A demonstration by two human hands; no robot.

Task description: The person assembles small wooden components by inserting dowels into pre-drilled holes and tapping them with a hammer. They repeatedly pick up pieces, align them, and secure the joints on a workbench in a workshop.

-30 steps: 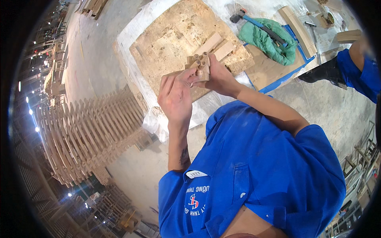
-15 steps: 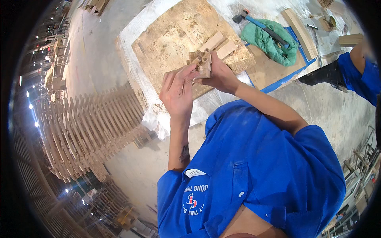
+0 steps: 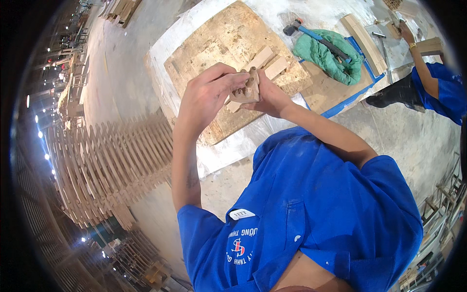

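Note:
Over the work board, my right hand [image 3: 273, 99] is wrapped round a small wooden block [image 3: 250, 91] with round dowel ends or holes on its upper side. From the left, my left hand [image 3: 206, 92] reaches across it, its fingers bent and drawn together at the block's left part. What lies between those fingertips is hidden by the hand. Just beyond the block, two flat pale wood pieces [image 3: 275, 67] lie on the worn wooden board [image 3: 214, 48].
A hammer [image 3: 321, 41] with a blue and black handle rests on green cloth [image 3: 325, 63]. Beyond are a long wood plank [image 3: 364, 44] and another hammer [image 3: 383, 44]. At far right a co-worker's arm [image 3: 423, 65] reaches in. Slatted wooden parts [image 3: 107, 165] stand stacked on the left.
My left hand and forearm have moved left and up, the fingers now reaching over the block. The block has tilted in my right hand. A co-worker's hand has appeared at far right.

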